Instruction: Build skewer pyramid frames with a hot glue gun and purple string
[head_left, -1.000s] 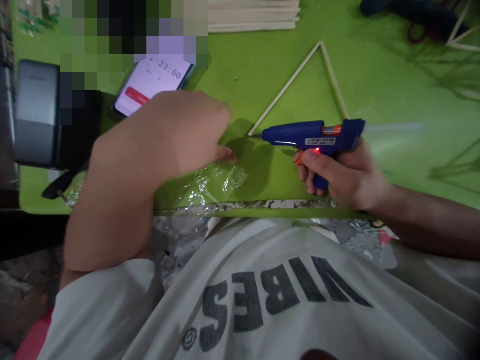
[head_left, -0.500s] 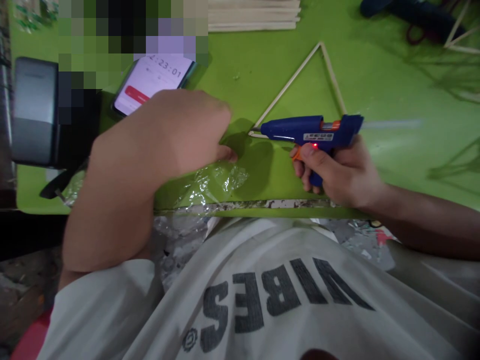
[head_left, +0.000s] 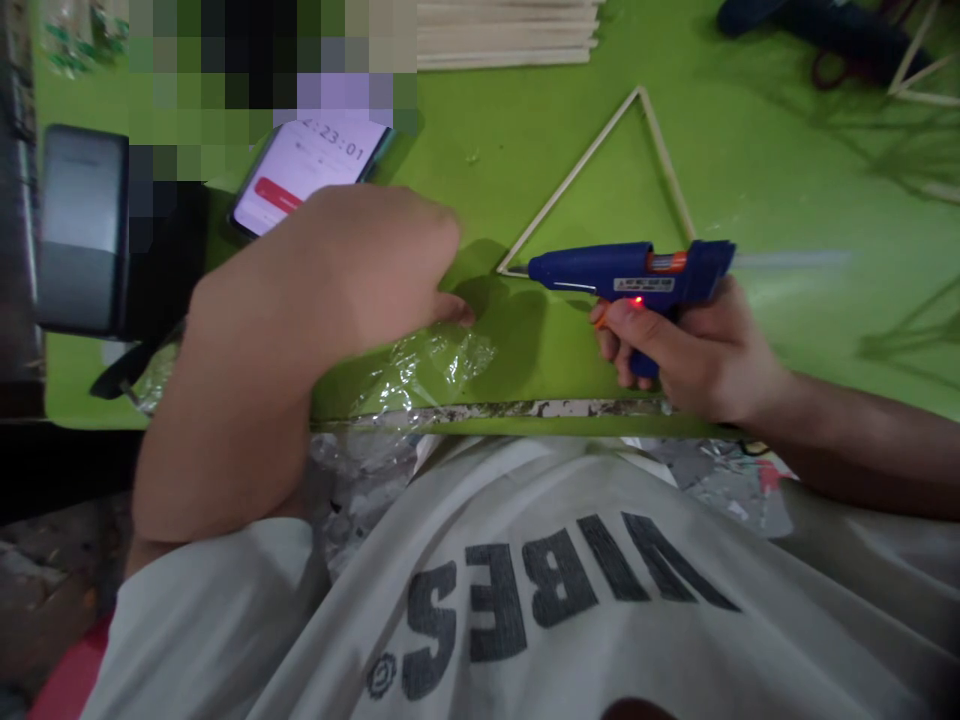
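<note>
My right hand (head_left: 690, 345) grips a blue glue gun (head_left: 630, 272) with a finger on its orange trigger; its red light is on. The nozzle points left at the near left corner of a triangle of thin wooden sticks (head_left: 585, 165) lying flat on the green table (head_left: 750, 150). My left hand (head_left: 352, 265) rests curled, knuckles up, on the table just left of that corner, fingertips down by a crumpled clear plastic wrap (head_left: 427, 365). Whatever its fingers hold is hidden.
A phone (head_left: 307, 165) with a running timer lies behind my left hand. A grey box (head_left: 82, 230) stands at the far left. A bundle of wooden sticks (head_left: 510, 35) lies at the back, more stick shapes at the right. The table's worn front edge (head_left: 525, 410) runs near my shirt.
The glue gun dipped toward the triangle's corner and came back slightly right. The phone's timer went from 2:23:00 to 2:23:01. My left hand stayed put.
</note>
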